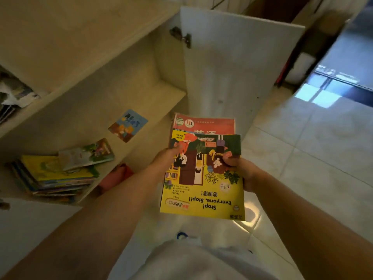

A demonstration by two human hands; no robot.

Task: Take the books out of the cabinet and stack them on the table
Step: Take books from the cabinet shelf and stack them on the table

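Note:
I hold a small pile of books in front of me with both hands. The top one is a yellow picture book (203, 190) with "Stop! Everyone, Stop!!" printed upside down, and a red book (203, 123) pokes out beneath it. My left hand (168, 156) grips the pile's left edge, thumb on the cover. My right hand (245, 172) grips its right edge. The open cabinet (113, 91) stands to my left. On its lower shelf lie a stack of colourful books (56, 175) and a single blue book (128, 125). No table is in view.
The white cabinet door (232, 67) hangs open just beyond the held books. Loose papers (14, 96) lie on the upper shelf at the far left. A red object (115, 176) sits low below the shelf. Glossy pale floor tiles (312, 148) stretch out to the right.

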